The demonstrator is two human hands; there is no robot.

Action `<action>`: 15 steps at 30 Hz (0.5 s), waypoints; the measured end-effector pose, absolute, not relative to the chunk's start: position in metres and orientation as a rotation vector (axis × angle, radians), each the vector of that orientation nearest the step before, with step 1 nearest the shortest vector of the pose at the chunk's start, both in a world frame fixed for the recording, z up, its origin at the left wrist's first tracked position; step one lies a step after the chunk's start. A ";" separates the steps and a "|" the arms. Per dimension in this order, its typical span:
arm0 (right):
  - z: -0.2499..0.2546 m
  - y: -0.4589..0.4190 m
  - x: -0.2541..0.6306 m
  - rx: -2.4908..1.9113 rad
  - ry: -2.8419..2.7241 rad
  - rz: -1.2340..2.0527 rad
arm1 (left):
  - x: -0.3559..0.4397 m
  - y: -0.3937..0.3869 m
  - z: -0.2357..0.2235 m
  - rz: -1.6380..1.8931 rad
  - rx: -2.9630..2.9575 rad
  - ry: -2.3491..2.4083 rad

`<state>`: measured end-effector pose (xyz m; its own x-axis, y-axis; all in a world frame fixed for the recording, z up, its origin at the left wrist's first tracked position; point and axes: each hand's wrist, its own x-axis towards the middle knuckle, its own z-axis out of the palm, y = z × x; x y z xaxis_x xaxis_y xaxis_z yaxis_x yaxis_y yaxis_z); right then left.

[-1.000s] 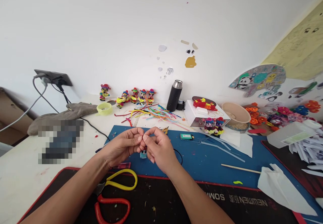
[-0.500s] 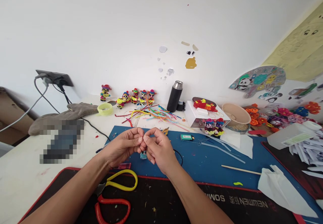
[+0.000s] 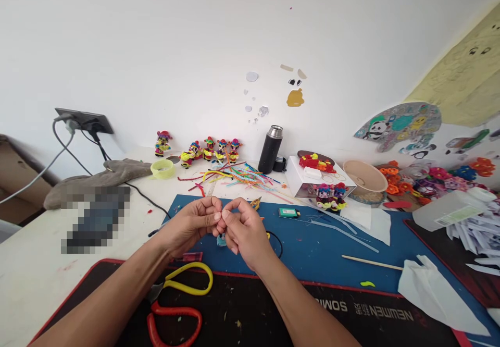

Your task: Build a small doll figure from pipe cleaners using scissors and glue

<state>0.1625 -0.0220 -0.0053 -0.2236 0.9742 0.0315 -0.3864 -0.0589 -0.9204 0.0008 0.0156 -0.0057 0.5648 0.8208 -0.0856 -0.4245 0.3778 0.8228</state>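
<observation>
My left hand (image 3: pixel 191 225) and my right hand (image 3: pixel 244 232) meet fingertip to fingertip above the blue mat (image 3: pixel 312 243). Both are closed in a pinch on something too small to make out. A small blue piece (image 3: pixel 221 240) shows just below the fingers; whether it is held or lies on the mat, I cannot tell. Yellow-handled scissors (image 3: pixel 187 279) and red-handled scissors (image 3: pixel 172 321) lie on the black mat (image 3: pixel 273 310) under my left forearm.
Loose coloured strips (image 3: pixel 238 175) and a row of small figurines (image 3: pixel 207 149) sit at the back. A black flask (image 3: pixel 270 149), a white box (image 3: pixel 308 180), a bowl (image 3: pixel 365 177), a wooden stick (image 3: pixel 371 261), a green lighter (image 3: pixel 288 212) and white paper (image 3: pixel 433 289) lie to the right.
</observation>
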 end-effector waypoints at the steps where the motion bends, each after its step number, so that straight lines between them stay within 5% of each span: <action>1: -0.005 -0.022 0.163 -0.799 -1.049 1.546 | 0.001 0.016 -0.006 0.850 0.849 0.540; 15: 0.002 -0.022 0.165 -0.769 -1.006 1.591 | 0.003 0.014 -0.003 0.866 0.820 0.496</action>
<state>0.1647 -0.0221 0.0020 -0.2399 0.9707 0.0148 -0.4294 -0.0924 -0.8984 0.0032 0.0142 -0.0033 0.5674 0.8212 -0.0610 -0.4678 0.3824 0.7968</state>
